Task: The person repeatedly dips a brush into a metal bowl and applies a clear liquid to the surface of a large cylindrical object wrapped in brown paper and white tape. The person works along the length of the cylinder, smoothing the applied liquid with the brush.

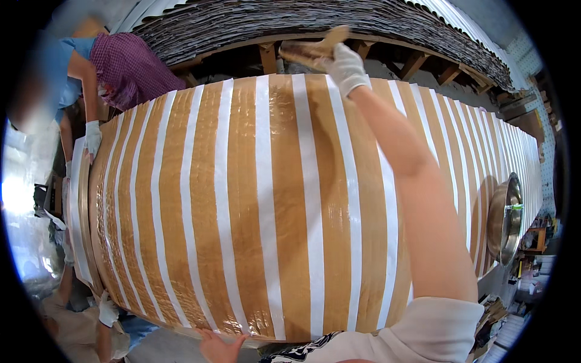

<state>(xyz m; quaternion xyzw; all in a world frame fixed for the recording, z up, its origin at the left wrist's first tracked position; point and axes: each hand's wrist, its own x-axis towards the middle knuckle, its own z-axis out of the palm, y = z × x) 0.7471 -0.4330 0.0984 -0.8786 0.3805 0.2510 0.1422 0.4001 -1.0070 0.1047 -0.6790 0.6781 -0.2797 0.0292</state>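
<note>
A long white sheet (264, 181) covered with wide brown tape strips (242, 199) runs across the view. My right hand (346, 68), in a white glove, reaches to the sheet's far edge and grips a roll of brown tape (307, 52). My left hand (219, 346) is bare, at the near edge of the sheet, fingers spread, holding nothing. The strip under my right arm lies in line with the roll.
A person in a purple top (130, 66) leans over the left end, a gloved hand (92, 138) on the sheet's edge. Another gloved hand (108, 313) is at the lower left corner. A metal bowl (505, 219) stands at right. Stacked corrugated sheets (315, 21) lie behind on wooden beams.
</note>
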